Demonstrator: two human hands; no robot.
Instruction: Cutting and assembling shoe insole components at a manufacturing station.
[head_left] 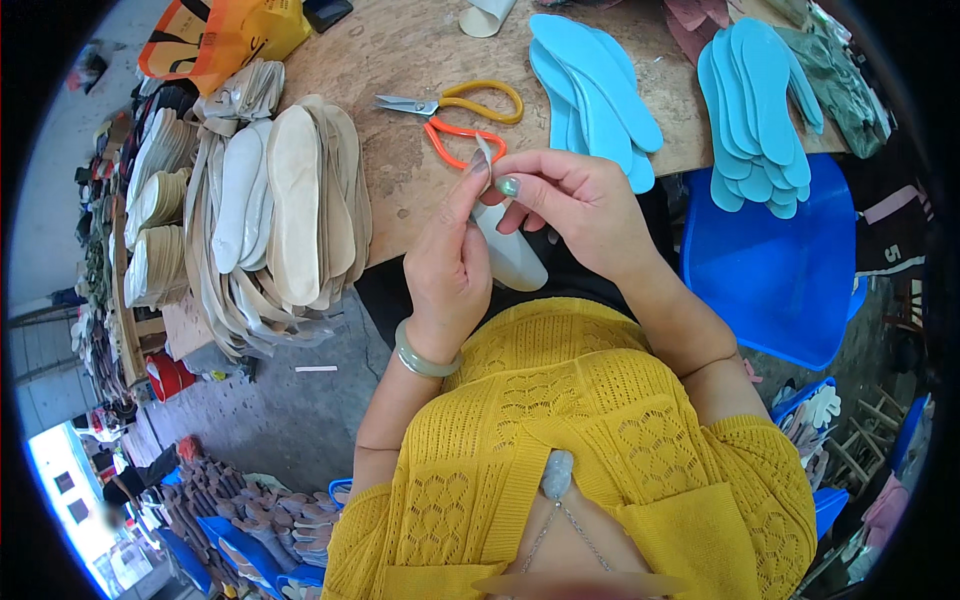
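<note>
A pale cream insole (512, 256) is in front of my waist, its lower end showing below my fingers. My left hand (447, 250) is closed around it, thumb and index finger pinching near its upper end. My right hand (585, 205) meets the left there, thumb and fingertips pressed together; what they pinch is too small to make out. Just beyond my fingertips, scissors (455, 104) with one orange and one yellow handle lie on the wooden table (400, 62), blades slightly apart and pointing left.
Stacked beige and white insoles (296, 205) fill the table's left side. Light-blue insoles lie in a near pile (600, 90) and a right-hand pile (755, 105) overhanging a blue plastic chair (775, 265). An orange and yellow bag (225, 45) stands at the far left.
</note>
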